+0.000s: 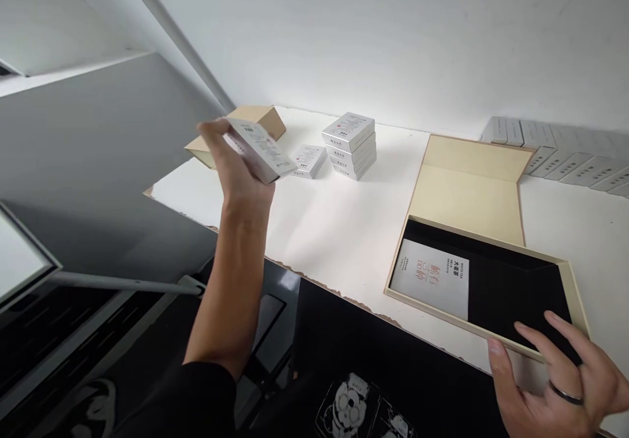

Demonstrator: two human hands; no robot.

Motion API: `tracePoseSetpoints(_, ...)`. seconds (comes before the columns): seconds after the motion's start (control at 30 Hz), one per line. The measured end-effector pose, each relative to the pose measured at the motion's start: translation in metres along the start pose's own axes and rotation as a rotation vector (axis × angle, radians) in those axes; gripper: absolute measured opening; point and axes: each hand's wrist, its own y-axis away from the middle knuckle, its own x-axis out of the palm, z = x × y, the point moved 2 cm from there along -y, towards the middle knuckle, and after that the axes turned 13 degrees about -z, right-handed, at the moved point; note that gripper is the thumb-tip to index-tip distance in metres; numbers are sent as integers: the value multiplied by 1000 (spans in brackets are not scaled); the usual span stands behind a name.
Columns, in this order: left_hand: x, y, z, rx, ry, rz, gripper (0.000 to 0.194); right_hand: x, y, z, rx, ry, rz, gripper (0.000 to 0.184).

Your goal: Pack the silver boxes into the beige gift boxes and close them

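My left hand (230, 163) is raised above the table's left part and grips a small white carton (260, 150), tilted. Behind it stand a stack of three like cartons (350, 145) and one lying flat (309, 160). At the right, a beige gift box (574, 291) lies open with its lid (472, 182) folded back. Its inside is black, and one white carton (433, 277) lies in its left end. My right hand (555, 379), with a ring on one finger, rests on the box's near right rim, fingers spread.
A closed beige box (268, 118) sits at the table's far left corner. A row of several white cartons (565, 153) lines the wall at the far right. The white table (334, 228) has a chipped front edge. A grey pole (118, 284) runs below at the left.
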Motion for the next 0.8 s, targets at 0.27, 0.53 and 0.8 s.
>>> tracePoseSetpoints(0.27, 70, 115, -173, 778, 377, 690, 50, -3, -1, -3, -22, 20, 68, 26)
tracePoseSetpoints(0.53, 119, 175, -216, 1080, 262, 1130, 47, -3, -2, 0, 26, -18, 100, 32)
tracePoseSetpoints(0.8, 148, 207, -231, 968, -73, 1397, 55, -5, -4, -3, 197, -207, 42, 79)
